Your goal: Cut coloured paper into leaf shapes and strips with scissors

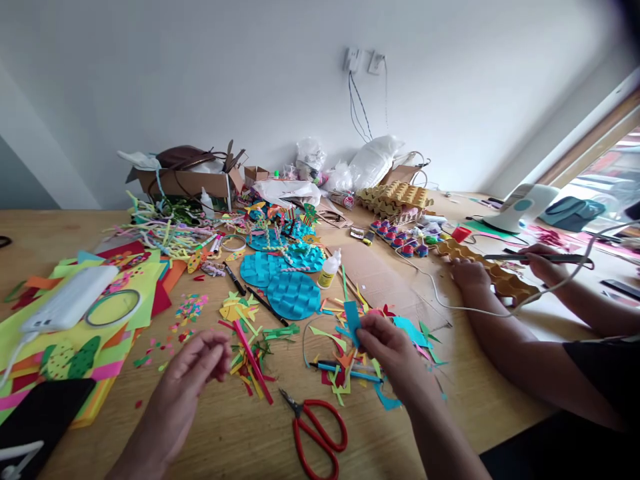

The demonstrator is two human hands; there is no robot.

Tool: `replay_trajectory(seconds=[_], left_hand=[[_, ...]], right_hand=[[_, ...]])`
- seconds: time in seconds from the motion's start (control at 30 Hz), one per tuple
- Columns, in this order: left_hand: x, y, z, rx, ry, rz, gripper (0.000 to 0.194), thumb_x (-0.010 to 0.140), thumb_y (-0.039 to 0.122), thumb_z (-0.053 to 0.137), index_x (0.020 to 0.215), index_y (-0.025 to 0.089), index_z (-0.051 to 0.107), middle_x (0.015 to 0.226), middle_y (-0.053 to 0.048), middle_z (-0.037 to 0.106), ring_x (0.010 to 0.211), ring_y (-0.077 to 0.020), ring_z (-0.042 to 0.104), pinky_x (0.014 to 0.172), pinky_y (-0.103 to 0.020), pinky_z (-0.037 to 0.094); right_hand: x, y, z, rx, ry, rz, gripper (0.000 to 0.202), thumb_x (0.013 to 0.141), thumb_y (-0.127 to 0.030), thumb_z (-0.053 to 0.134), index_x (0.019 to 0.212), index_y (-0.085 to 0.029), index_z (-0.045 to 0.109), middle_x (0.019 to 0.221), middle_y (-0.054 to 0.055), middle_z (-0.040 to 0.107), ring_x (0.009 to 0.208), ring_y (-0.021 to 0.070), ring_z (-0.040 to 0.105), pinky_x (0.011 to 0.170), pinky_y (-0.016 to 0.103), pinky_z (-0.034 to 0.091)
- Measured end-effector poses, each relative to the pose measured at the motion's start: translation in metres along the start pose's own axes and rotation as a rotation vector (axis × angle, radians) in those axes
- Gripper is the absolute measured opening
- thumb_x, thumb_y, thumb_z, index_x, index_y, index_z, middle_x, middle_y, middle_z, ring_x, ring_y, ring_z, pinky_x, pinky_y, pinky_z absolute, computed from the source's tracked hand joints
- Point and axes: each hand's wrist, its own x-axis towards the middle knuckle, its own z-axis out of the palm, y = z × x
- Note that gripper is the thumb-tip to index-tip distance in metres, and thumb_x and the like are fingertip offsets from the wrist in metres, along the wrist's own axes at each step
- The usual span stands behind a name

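My left hand [193, 373] hovers over the front of the wooden table, its thumb and fingers curled together. Whether anything small is between them, I cannot make out. A blue paper strip [352, 323] stands upright in the pinch of my right hand [393, 350]. Between the two hands lie a long pink paper strip [253, 362], green shreds and yellow cut paper. Red-handled scissors [317, 427] rest in front, blades pointing away from me. Under my right hand are paper scraps and a blue pen [350, 371]. Beyond it are a white glue bottle [329, 268] and a blue woven paper disc [293, 295].
At right, a co-worker's hands [470, 275] hold a tool over an egg-carton strip [510, 279]; a white cable [435, 293] crosses there. Coloured sheets bear a white power bank [70, 297] and tape roll at left, near a black phone [45, 417]. Boxes and bags line the wall.
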Motion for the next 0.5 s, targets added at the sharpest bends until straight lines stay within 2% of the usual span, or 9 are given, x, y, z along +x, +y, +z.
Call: replay_trajectory(seconds=[0.07, 0.13, 0.27, 0.33, 0.4, 0.5], left_hand=[[-0.005, 0.0, 0.015, 0.061, -0.18, -0.066, 0.019, 0.074, 0.035, 0.058, 0.083, 0.018, 0.06, 0.068, 0.0, 0.061, 0.062, -0.0137, 0.055, 0.056, -0.023, 0.045], [-0.007, -0.003, 0.03, 0.093, -0.312, -0.107, 0.021, 0.076, 0.037, 0.055, 0.084, 0.018, 0.058, 0.068, 0.0, 0.059, 0.059, -0.0136, 0.054, 0.053, -0.023, 0.043], [-0.003, -0.019, 0.055, 0.14, -0.49, -0.087, 0.022, 0.076, 0.038, 0.052, 0.084, 0.018, 0.055, 0.063, 0.003, 0.052, 0.053, -0.0116, 0.049, 0.049, -0.022, 0.04], [0.0, -0.025, 0.061, 0.201, -0.511, -0.029, 0.018, 0.076, 0.035, 0.052, 0.073, 0.018, 0.054, 0.056, 0.005, 0.047, 0.049, -0.0104, 0.044, 0.047, -0.021, 0.036], [0.0, -0.028, 0.063, 0.265, -0.475, -0.006, 0.018, 0.076, 0.032, 0.052, 0.065, 0.018, 0.052, 0.052, 0.006, 0.045, 0.047, -0.0102, 0.042, 0.046, -0.02, 0.034], [0.0, -0.026, 0.056, 0.283, -0.387, -0.05, 0.019, 0.073, 0.032, 0.053, 0.06, 0.019, 0.05, 0.049, 0.006, 0.046, 0.047, -0.0111, 0.044, 0.046, -0.021, 0.036]], right_hand=[[-0.006, -0.003, 0.019, 0.113, -0.115, 0.063, 0.019, 0.068, -0.035, 0.059, 0.07, -0.017, 0.051, 0.053, -0.005, 0.05, 0.047, 0.0091, 0.047, 0.044, 0.02, 0.036], [-0.011, -0.003, 0.037, 0.178, -0.197, 0.104, 0.02, 0.068, -0.035, 0.059, 0.069, -0.017, 0.049, 0.051, -0.005, 0.05, 0.043, 0.0078, 0.044, 0.042, 0.019, 0.034], [-0.019, 0.0, 0.066, 0.164, -0.236, 0.1, 0.016, 0.066, -0.029, 0.058, 0.066, -0.017, 0.047, 0.049, -0.006, 0.047, 0.044, 0.008, 0.045, 0.044, 0.019, 0.035], [-0.024, 0.002, 0.074, 0.115, -0.257, 0.086, 0.014, 0.067, -0.026, 0.056, 0.065, -0.017, 0.046, 0.049, -0.006, 0.047, 0.044, 0.0081, 0.044, 0.044, 0.019, 0.033], [-0.031, 0.003, 0.075, 0.029, -0.274, 0.08, 0.009, 0.069, -0.023, 0.052, 0.066, -0.017, 0.045, 0.051, -0.005, 0.047, 0.045, 0.0083, 0.044, 0.043, 0.019, 0.031], [-0.045, 0.008, 0.065, -0.315, -0.27, 0.032, 0.002, 0.069, -0.015, 0.049, 0.07, -0.017, 0.049, 0.057, -0.002, 0.054, 0.052, 0.0109, 0.05, 0.047, 0.019, 0.033]])
